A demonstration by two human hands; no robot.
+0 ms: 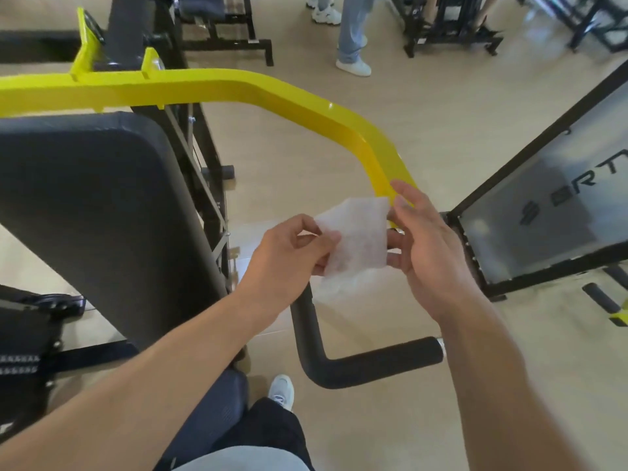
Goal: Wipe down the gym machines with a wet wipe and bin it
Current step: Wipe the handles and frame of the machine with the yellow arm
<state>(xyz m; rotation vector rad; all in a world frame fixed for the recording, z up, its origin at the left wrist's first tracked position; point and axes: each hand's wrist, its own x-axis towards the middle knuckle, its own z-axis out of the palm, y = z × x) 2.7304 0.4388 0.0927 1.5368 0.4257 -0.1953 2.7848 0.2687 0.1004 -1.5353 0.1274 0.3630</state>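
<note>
Left hand point(289, 253) pinching wipe point(356, 236), panel point(543, 212) "ORT"

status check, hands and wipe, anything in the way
Left hand pinching wet wipe, right hand open, fingers at its far edge. Wipe held above black handle, off yellow arm. Nothing between wipe and machine.

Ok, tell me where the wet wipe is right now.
In the head view the wet wipe is mid-frame, pinched by the left hand, the right hand at its other edge, just below the yellow arm.
</note>
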